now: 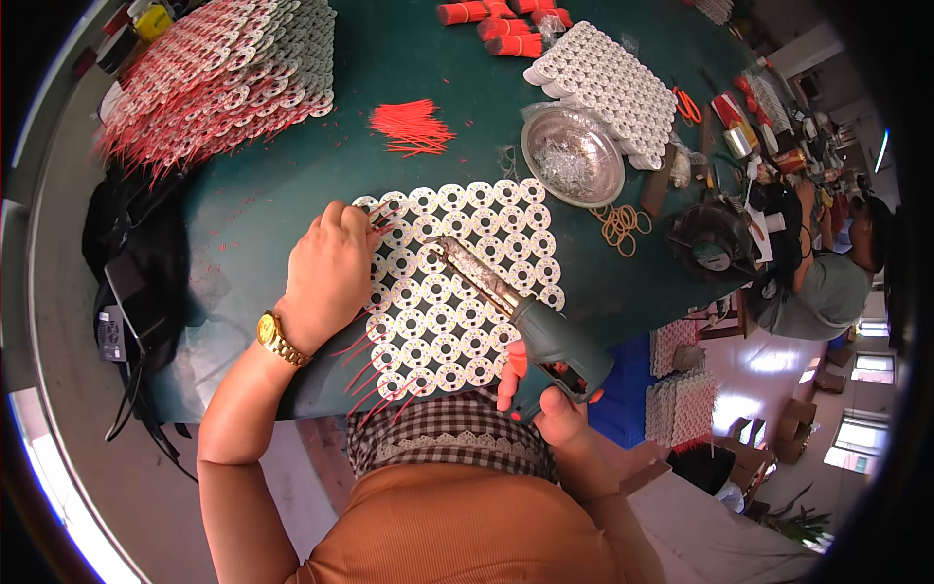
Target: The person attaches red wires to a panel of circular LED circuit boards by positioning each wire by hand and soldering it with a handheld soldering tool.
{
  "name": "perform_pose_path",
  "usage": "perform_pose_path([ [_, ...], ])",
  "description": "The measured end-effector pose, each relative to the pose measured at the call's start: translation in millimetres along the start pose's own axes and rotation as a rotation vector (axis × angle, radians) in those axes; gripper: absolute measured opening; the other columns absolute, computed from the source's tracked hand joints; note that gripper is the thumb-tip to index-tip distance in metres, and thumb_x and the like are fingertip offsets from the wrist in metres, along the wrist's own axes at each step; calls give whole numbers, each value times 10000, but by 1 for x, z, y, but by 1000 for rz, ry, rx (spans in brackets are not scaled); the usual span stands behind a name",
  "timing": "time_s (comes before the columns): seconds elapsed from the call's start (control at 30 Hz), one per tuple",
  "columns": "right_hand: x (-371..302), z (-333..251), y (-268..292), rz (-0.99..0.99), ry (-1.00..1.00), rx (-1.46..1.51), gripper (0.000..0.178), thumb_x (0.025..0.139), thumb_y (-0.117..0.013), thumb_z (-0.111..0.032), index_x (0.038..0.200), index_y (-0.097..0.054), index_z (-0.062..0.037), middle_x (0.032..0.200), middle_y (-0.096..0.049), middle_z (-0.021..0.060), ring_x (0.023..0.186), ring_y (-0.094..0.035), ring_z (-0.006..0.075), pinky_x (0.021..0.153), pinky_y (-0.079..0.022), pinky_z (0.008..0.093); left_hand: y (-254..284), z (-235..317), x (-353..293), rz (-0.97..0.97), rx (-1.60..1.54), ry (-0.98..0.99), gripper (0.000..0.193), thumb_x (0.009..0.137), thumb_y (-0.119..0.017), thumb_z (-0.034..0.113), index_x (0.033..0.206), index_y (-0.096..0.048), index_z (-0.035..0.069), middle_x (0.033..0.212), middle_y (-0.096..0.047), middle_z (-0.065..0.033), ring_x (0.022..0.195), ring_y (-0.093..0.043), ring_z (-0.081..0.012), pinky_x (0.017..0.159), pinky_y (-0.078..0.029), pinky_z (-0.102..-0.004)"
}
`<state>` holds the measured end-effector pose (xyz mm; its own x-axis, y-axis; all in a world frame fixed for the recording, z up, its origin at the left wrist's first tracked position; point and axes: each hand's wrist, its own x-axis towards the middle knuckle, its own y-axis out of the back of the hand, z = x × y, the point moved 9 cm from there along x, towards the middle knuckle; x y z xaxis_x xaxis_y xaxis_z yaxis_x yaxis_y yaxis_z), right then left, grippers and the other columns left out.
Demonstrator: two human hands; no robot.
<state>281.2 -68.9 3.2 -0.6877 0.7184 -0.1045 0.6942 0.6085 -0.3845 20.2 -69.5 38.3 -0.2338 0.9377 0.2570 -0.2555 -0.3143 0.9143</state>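
Now the right hand [556, 419] curls round a green soldering gun [556, 341]; the left hand [333, 261] pinches thin wires [385, 218] over flat, ring-shaped circuit boards [455, 341].

Gun [566, 343]: matt plastic body, mottled metal barrel [484, 278]. Bowl [595, 187]: shiny metal. Watch [269, 329]: glossy metal. Apron [389, 424]: cloth, lace trim [448, 445]. Surface [253, 243]: smooth, slight sheen.
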Motion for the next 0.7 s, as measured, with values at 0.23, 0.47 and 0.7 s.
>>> perform_pose_path([
  [0.23,-5,10,-2,-59,47,8,692,936,-629,-581,1406,-540,-81,873,-600,77,723,-578,151,595,-437,291,19,-26,-6,59,-284,179,125,946,-618,39,981,-509,-10,906,-635,-209,775,-622,-434,680,-506,-482],
  [0.47,-5,14,1,-58,53,-93,757,885,-671,-630,1347,-524,-48,841,-611,98,665,-605,164,562,-474,287,24,-22,-1,-5,-416,214,85,919,-677,48,935,-619,-14,817,-655,-160,709,-643,-321,652,-509,-386],
  [0.7,-15,25,5,-145,123,-229,698,892,-688,-561,1337,-561,-39,857,-612,44,729,-590,133,621,-454,276,8,-9,0,-76,-499,164,103,881,-712,77,903,-673,-17,838,-669,-170,706,-653,-319,651,-522,-389],
])
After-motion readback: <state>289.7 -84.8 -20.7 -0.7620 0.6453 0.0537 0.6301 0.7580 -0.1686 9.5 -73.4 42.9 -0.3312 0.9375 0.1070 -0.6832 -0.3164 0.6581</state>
